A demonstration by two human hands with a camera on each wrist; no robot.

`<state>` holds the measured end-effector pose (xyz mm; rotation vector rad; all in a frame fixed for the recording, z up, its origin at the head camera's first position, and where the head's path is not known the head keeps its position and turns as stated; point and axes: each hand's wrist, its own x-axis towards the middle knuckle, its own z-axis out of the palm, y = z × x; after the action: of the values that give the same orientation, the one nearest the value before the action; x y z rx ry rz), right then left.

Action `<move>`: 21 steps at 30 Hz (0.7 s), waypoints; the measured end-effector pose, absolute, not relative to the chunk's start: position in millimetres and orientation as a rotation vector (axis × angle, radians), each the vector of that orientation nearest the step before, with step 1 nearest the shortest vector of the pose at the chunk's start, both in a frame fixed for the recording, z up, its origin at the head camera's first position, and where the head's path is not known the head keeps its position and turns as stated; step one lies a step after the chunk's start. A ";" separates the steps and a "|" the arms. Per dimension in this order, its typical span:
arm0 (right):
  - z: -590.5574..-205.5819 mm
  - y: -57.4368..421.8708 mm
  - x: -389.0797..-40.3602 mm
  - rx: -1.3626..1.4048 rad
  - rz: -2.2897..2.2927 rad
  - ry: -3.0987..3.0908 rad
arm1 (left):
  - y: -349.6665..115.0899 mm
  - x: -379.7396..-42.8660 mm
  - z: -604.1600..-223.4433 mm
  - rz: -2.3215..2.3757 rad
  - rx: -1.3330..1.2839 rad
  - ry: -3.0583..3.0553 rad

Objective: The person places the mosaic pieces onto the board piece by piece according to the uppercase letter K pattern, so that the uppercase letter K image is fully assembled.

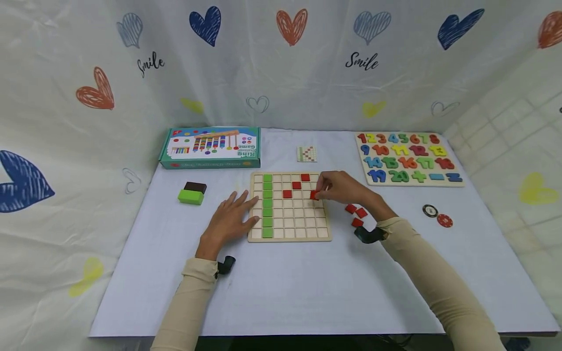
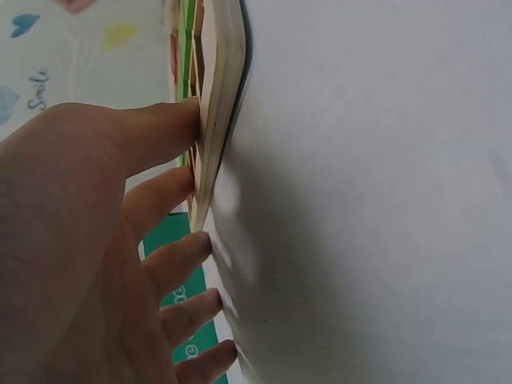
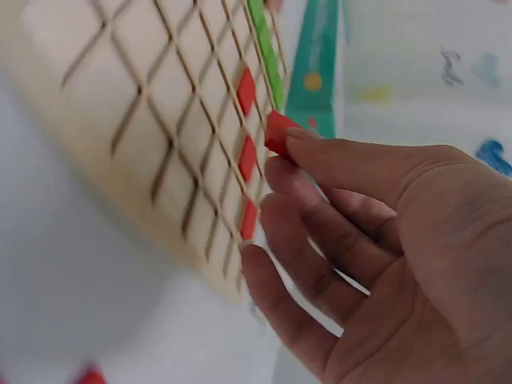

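Note:
A wooden grid board (image 1: 298, 223) lies at the middle of the table, with a column of green tiles (image 1: 267, 212) near its left side. Three red tiles (image 1: 287, 194) sit in a diagonal in its upper right cells. Between thumb and index finger my right hand (image 1: 340, 187) pinches another red tile (image 3: 280, 133), over the board's right edge. My left hand (image 1: 228, 218) lies with spread fingers at the board's left edge; in the left wrist view its thumb and index finger touch the wooden rim (image 2: 216, 104).
Several loose red tiles (image 1: 357, 222) lie right of the board. Green and dark blocks (image 1: 190, 197) stand at left, near a boxed toy (image 1: 210, 148). Behind are a small pattern card (image 1: 307, 154) and a number puzzle (image 1: 410, 159). Two round chips (image 1: 445, 221) lie far right.

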<state>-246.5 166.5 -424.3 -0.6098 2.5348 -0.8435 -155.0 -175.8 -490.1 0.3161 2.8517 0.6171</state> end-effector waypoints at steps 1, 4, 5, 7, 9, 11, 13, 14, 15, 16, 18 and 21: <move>-428.7 155.3 -246.7 -0.653 -0.855 2.536 | -175.6 -155.2 -489.9 0.612 0.315 2.852; -443.0 125.9 -248.2 -0.751 -0.882 2.523 | -175.2 -155.1 -489.6 0.612 0.311 2.849; -447.1 117.6 -248.6 -0.780 -0.892 2.516 | -175.1 -155.1 -489.5 0.610 0.309 2.847; -454.6 103.8 -249.6 -0.814 -0.914 2.499 | -175.0 -155.0 -489.4 0.613 0.303 2.843; -460.6 93.2 -250.3 -0.817 -0.928 2.486 | -175.0 -155.1 -489.6 0.611 0.303 2.841; -464.9 85.2 -250.9 -0.798 -0.926 2.481 | -175.2 -155.1 -489.6 0.603 0.304 2.841; -467.0 79.7 -250.6 -0.769 -0.907 2.488 | -175.7 -155.3 -489.4 0.602 0.306 2.839; -467.8 77.6 -250.5 -0.762 -0.892 2.494 | -176.0 -155.3 -489.1 0.601 0.305 2.838; -468.3 75.9 -250.3 -0.756 -0.877 2.502 | -176.5 -155.4 -488.9 0.602 0.307 2.838; -469.0 75.1 -249.8 -0.751 -0.864 2.508 | -176.5 -155.5 -489.0 0.603 0.310 2.837; -468.3 73.9 -247.5 -0.746 -0.840 2.517 | -176.8 -155.8 -489.1 0.608 0.315 2.836; -469.1 72.8 -244.6 -0.750 -0.808 2.524 | -177.0 -155.9 -489.9 0.613 0.331 2.838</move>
<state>-244.6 72.8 -469.1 -0.7505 2.5241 -0.8080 -155.9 -177.0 -489.9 0.3308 2.8384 0.6125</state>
